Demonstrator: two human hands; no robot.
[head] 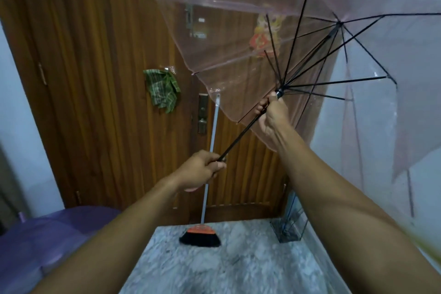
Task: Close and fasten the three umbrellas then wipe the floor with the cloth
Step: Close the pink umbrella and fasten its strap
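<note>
A clear pink umbrella (229, 38) with black ribs is held up in front of me, its canopy partly open and tilted to the upper right. My left hand (200, 170) grips the handle end of its black shaft. My right hand (272, 114) is closed around the shaft at the runner, where the ribs meet. A green checked cloth (163, 89) hangs on the wooden door (95, 55). A purple umbrella (55, 234) lies open on the floor at the lower left.
A broom (201, 234) with an orange head leans against the door, bristles on the grey marbled floor (233, 267). A clear umbrella stand (290, 227) sits at the right by the white wall (381, 141).
</note>
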